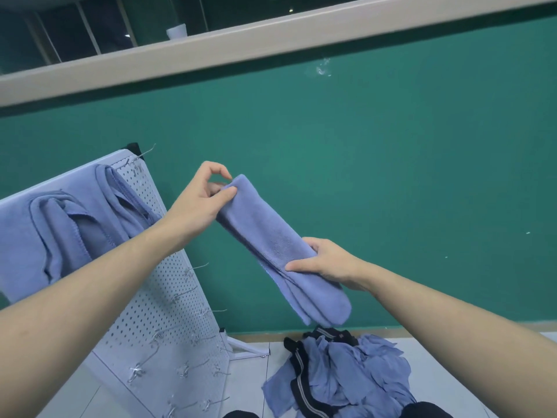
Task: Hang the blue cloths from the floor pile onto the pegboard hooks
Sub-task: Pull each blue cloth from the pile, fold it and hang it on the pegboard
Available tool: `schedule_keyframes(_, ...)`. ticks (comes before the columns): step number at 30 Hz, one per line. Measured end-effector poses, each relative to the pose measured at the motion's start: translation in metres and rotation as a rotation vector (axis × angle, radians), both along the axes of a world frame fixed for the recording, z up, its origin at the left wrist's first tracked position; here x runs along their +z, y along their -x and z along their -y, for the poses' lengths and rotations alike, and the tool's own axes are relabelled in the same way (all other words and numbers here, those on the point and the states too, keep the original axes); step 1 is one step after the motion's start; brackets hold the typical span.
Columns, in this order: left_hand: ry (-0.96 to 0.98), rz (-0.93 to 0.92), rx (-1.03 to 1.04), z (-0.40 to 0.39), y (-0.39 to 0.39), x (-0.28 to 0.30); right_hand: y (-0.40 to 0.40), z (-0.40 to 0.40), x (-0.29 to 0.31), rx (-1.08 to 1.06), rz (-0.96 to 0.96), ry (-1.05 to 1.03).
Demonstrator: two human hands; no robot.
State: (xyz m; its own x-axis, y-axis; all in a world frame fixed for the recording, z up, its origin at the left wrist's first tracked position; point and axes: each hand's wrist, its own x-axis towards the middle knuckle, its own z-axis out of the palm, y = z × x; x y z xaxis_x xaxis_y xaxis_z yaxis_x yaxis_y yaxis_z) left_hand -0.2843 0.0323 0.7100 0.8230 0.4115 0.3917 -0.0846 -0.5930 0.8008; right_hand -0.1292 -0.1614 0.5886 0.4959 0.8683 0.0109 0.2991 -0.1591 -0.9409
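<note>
We see our left hand [201, 203] and right hand [327, 262] gripping a folded cloth [280, 251] in open air before a bare green wall [391, 176]. To the left, the slanted pegboard [168, 297] has hung cloths [75, 218] covering its upper part; lower hooks [193, 268] jut out uncovered. Below, the pile [346, 372] covers the floor [250, 375] near the board's foot.

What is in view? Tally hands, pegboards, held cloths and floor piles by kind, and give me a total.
hands: 2 (left hand, right hand)
pegboard: 1
blue cloth held in both hands: 1
floor pile: 1
total: 5
</note>
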Motion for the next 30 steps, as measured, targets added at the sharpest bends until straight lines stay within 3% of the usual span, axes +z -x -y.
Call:
schedule_keyframes(7, 0.225, -0.272, 0.001, -0.022, 0.035, -0.022, -0.012, 0.006, 0.024, 0.147, 0.137, 0.236)
schedule_keyframes(10, 0.029, -0.468, -0.024, -0.021, 0.047, -0.032, -0.01, -0.003, 0.035, 0.137, 0.399, 0.249)
schedule_keyframes(12, -0.127, -0.567, -0.018, -0.02, 0.049, -0.038, -0.01, -0.012, 0.041, 0.092, 0.477, 0.189)
schedule_keyframes(16, -0.176, -0.604, 0.052, -0.02, 0.047, -0.052, -0.01, -0.027, 0.05, 0.01, 0.585, 0.175)
schedule_keyframes(20, -0.142, -0.59, 0.055, -0.016, 0.041, -0.062, -0.003, -0.041, 0.059, -0.088, 0.597, 0.131)
schedule_keyframes(24, -0.105, -0.401, 0.212, 0.001, 0.021, -0.071, 0.007, -0.055, 0.072, -0.122, 0.623, 0.101)
schedule_keyframes(30, -0.352, -0.092, 0.475, 0.003, 0.009, -0.052, 0.013, -0.07, 0.094, -0.125, 0.766, 0.068)
